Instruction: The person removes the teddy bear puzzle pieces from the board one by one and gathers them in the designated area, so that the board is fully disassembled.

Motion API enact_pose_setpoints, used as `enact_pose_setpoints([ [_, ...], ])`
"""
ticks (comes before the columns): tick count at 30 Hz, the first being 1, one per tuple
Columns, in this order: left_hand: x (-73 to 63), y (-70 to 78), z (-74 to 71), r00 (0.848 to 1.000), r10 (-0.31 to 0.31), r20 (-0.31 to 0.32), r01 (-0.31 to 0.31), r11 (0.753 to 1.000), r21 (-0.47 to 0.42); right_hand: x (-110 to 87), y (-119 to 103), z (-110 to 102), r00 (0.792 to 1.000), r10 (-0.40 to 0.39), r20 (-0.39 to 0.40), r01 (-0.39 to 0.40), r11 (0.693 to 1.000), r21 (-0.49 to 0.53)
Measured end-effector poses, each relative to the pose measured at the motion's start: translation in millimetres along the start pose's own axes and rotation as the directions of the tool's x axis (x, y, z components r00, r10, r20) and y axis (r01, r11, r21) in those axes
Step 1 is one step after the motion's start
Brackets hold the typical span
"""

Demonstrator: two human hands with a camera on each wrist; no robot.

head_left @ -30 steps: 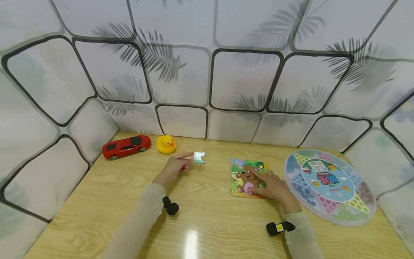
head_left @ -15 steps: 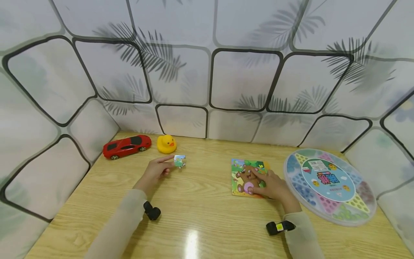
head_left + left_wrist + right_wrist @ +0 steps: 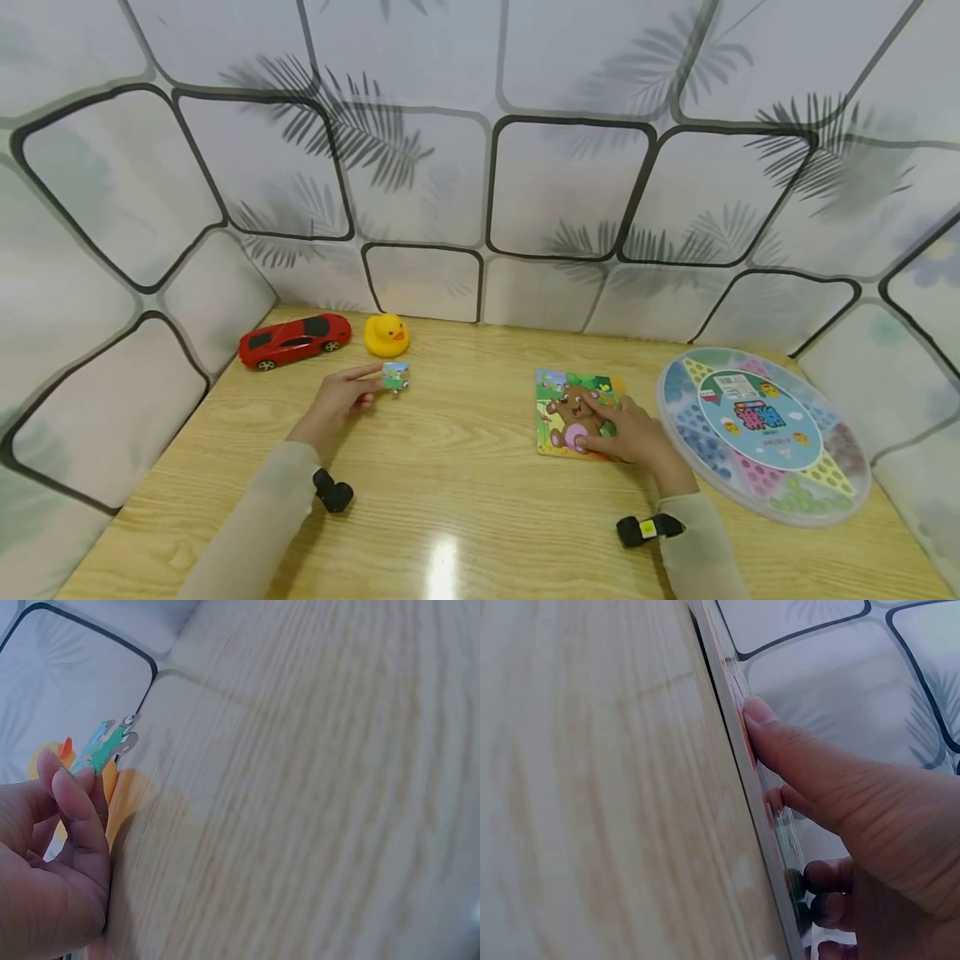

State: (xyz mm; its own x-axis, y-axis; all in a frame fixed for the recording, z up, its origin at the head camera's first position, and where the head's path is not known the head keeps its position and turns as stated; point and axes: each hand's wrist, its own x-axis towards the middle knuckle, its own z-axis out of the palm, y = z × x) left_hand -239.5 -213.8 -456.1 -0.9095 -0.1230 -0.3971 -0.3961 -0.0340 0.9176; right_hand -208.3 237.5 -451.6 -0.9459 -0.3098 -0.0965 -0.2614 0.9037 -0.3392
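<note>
My left hand pinching a green-and-blue jigsaw piece
I'm resting my right hand, fingers spread, on a square brown-bear puzzle.

1. Table: toy car at the far left, toy duck just right of it, both near the wall behind.
2. Left hand: on the near side of car and duck, with the puzzle piece at its fingertips (piece directly in front of the duck).
3. Picture board: flat on the table, well right of the piece; right hand on its right part.
4. Round game board: on the table, right of the picture board.
</note>
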Motion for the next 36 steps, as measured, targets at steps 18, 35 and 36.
enact_pose_setpoints([
  [18, -0.1, 1.5, -5.7, 0.999, -0.017, 0.033, 0.018, 0.999, -0.042, -2.2, 1, 1, 1.0, 0.01, -0.013, -0.01, 1.0, -0.008],
  [35, -6.3, -0.9, -11.9, 0.999, -0.004, 0.045, 0.003, 1.0, 0.014, -1.3, 1, 1, 1.0, 0.019, -0.004, -0.019, 1.0, -0.008],
  [36, -6.3, -0.9, -12.2, 0.999, -0.004, 0.045, 0.004, 1.0, 0.012, -1.3, 1, 1, 1.0, 0.018, -0.004, -0.018, 1.0, -0.007],
])
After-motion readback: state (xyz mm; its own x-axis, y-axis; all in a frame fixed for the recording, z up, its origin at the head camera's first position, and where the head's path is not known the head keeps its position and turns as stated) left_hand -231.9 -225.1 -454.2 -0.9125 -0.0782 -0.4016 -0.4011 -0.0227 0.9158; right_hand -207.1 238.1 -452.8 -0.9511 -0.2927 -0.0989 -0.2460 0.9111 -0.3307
